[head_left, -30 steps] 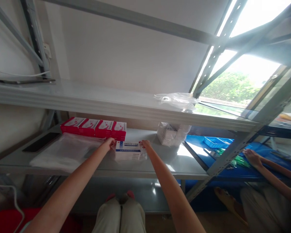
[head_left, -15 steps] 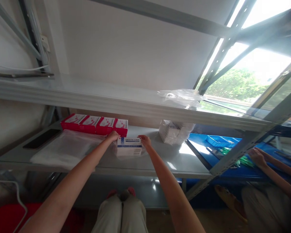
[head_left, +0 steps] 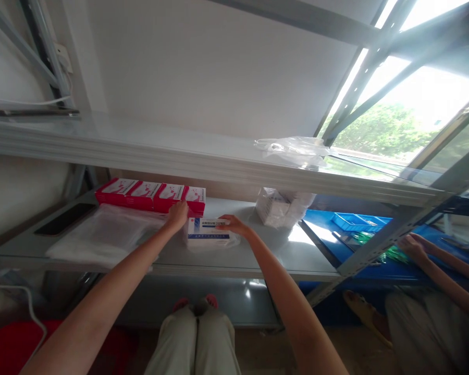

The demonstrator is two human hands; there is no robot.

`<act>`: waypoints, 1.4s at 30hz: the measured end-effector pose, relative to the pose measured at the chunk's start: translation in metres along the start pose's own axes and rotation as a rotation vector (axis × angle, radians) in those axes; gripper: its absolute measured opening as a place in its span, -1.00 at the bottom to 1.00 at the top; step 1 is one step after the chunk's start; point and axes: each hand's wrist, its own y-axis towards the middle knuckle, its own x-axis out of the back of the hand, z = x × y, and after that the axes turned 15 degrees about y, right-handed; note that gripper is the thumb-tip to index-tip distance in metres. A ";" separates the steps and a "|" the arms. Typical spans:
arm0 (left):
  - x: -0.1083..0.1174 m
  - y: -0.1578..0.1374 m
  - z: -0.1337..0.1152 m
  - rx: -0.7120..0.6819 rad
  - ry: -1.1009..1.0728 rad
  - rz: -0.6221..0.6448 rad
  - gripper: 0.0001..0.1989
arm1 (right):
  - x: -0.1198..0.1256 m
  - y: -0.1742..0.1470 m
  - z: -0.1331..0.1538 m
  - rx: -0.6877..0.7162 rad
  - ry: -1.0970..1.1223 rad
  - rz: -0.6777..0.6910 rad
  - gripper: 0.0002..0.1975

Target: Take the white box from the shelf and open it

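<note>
A white and blue box in a clear plastic bag (head_left: 210, 233) lies on the grey middle shelf (head_left: 258, 258). My left hand (head_left: 177, 213) grips its left end, close to the row of red and white boxes (head_left: 150, 192) at the back. My right hand (head_left: 232, 224) lies over the box's far right edge, fingers curled on it.
A flat pile of clear bags (head_left: 101, 234) lies left of the box, with a dark phone (head_left: 65, 219) beyond it. A bagged white bundle (head_left: 280, 207) stands at the right. Another person's hand (head_left: 411, 247) reaches onto a blue surface with a blue tray (head_left: 355, 221). A crumpled bag (head_left: 293, 150) lies on the upper shelf.
Both hands shifted the bagged box slightly farther back toward the red boxes. My right hand moved from its right end onto its top edge.
</note>
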 end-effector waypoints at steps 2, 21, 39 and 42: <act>0.004 -0.002 0.000 0.039 -0.023 -0.039 -0.81 | -0.001 -0.004 -0.002 0.007 -0.069 -0.039 -0.59; 0.096 -0.035 0.029 0.074 -0.709 0.277 -0.60 | 0.038 -0.061 0.038 0.195 0.274 -0.172 -0.50; 0.106 -0.053 0.008 -0.155 -0.814 0.047 -0.44 | 0.002 -0.074 0.112 0.452 -0.545 -0.541 -0.74; 0.097 -0.058 0.016 -0.106 -0.843 0.091 -0.31 | -0.015 -0.066 0.123 0.593 -0.536 -0.389 -0.74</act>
